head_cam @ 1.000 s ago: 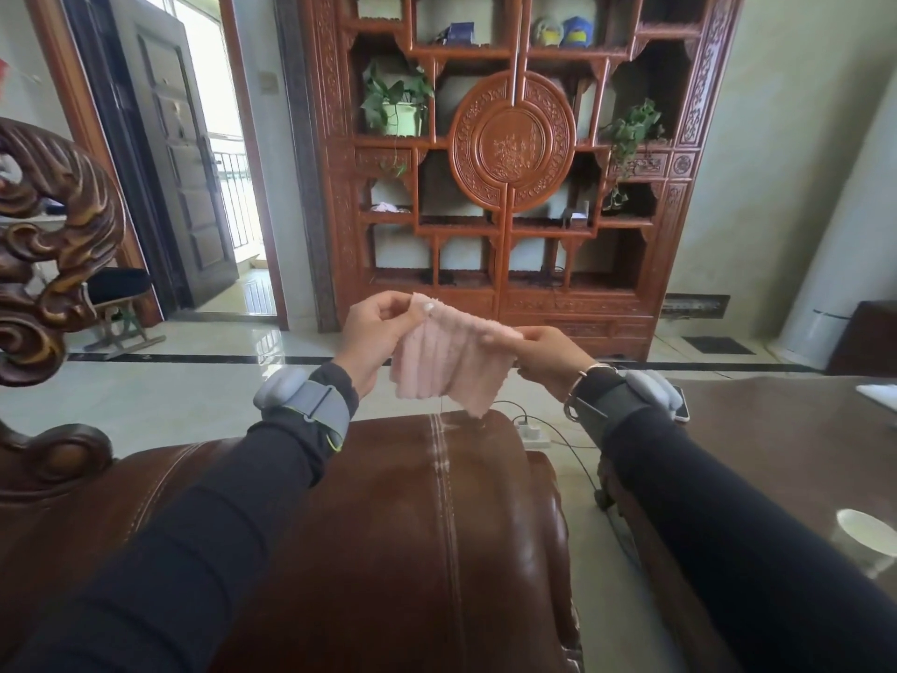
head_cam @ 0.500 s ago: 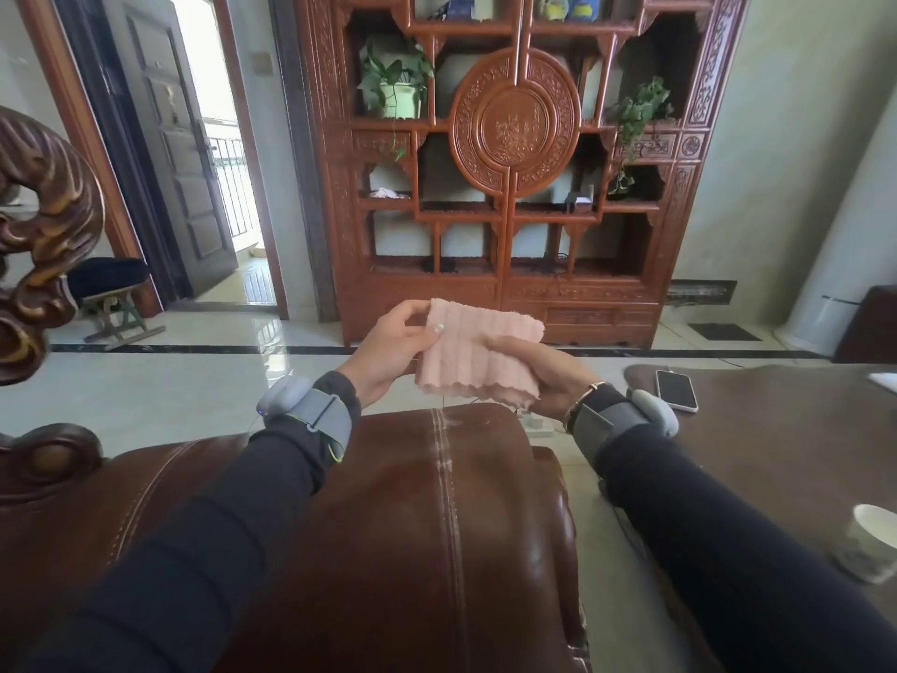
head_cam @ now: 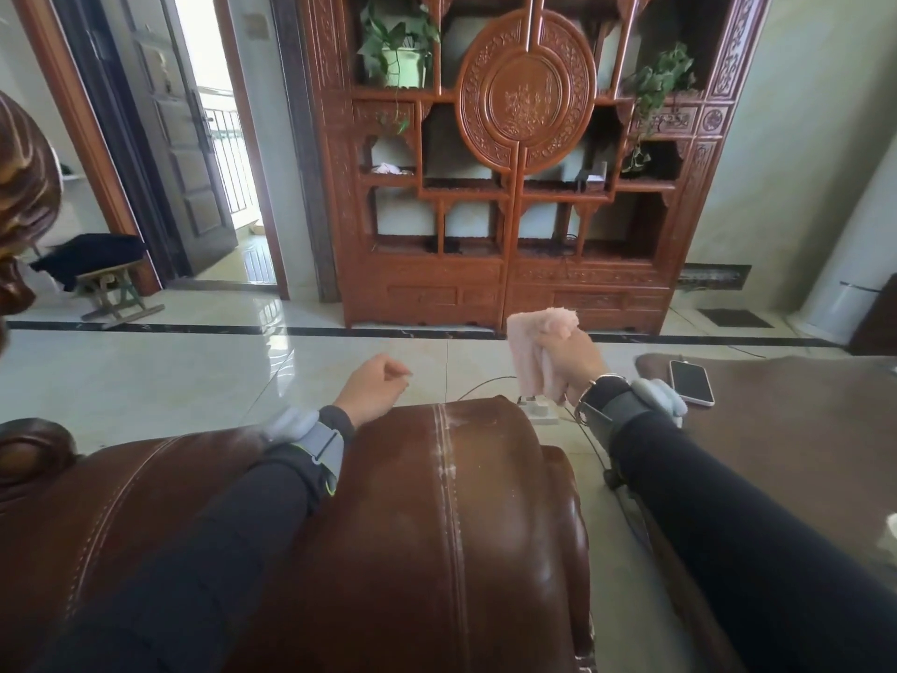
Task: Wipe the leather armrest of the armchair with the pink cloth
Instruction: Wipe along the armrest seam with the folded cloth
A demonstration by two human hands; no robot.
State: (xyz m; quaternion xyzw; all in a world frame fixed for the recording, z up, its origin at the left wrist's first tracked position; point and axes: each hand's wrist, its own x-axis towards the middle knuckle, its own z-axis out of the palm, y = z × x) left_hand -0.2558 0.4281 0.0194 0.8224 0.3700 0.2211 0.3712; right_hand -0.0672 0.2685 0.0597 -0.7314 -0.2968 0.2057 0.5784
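Glossy pale floor tiles (head_cam: 145, 381) with a dark inlaid strip run across the room toward a tall carved red-wood display cabinet (head_cam: 526, 187) at twelve o'clock, its round medallion in the middle and two trailing potted plants (head_cam: 398, 46) on the upper shelves. At ten o'clock an open door (head_cam: 179, 138) lets in daylight, and a small folding stool (head_cam: 116, 289) with dark fabric on it stands at nine o'clock. Filling the lower middle of the view is the brown leather armrest (head_cam: 437, 527) of the armchair, with a whitish stitched seam running along its top. The left hand (head_cam: 376, 388) hovers just past the armrest's far end at about eleven o'clock, its fingers curled into a loose fist with nothing in it, the forearm lying over the leather. The right hand (head_cam: 575, 361) is raised at one o'clock, off the right side of the armrest, and grips the pink cloth (head_cam: 531, 352), which is bunched above the fist and hangs down beside it, clear of the leather. Both wrists wear grey strapped bands. At two o'clock a smartphone (head_cam: 691, 382) lies on a dark brown counter (head_cam: 801, 429), and a white power strip (head_cam: 539, 410) sits on the floor just beyond the armrest.
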